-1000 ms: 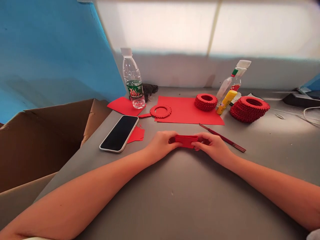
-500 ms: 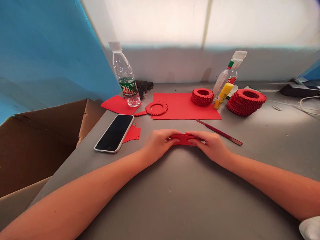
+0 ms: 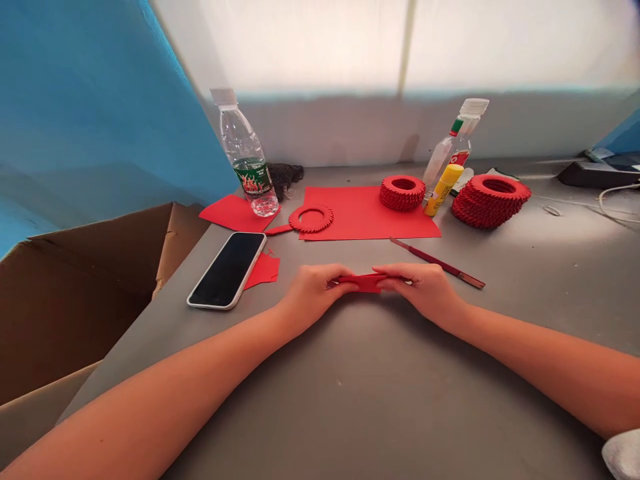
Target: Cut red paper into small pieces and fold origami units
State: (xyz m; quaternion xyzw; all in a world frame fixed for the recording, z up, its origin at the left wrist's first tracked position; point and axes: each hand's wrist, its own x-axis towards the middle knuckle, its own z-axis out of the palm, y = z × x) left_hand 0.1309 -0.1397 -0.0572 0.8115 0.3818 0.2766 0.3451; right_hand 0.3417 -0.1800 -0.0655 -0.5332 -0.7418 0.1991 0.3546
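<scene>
A small folded strip of red paper (image 3: 368, 283) is held level just above the grey table, with a crease along its length. My left hand (image 3: 320, 283) pinches its left end between thumb and fingers. At the other end, my right hand (image 3: 423, 287) grips it the same way; the fingers hide both ends. Behind the right hand lies a dark red craft knife (image 3: 440, 263). Farther back, a flat toothed ring of folded red paper (image 3: 311, 219) overlaps a large red paper sheet (image 3: 360, 210).
Two stacked red paper rings, a smaller one (image 3: 403, 193) and a taller one (image 3: 491, 201), flank a yellow glue stick (image 3: 444, 190) and a clear bottle (image 3: 463, 137). To the left are a phone (image 3: 227, 270), a water bottle (image 3: 250, 160), red scraps (image 3: 263, 269) and a cardboard box (image 3: 100, 293).
Both hands still hold the red paper strip. Its near face now shows tilted more open between the fingers, and the right fingertips have shifted slightly. The camera view has moved a little.
</scene>
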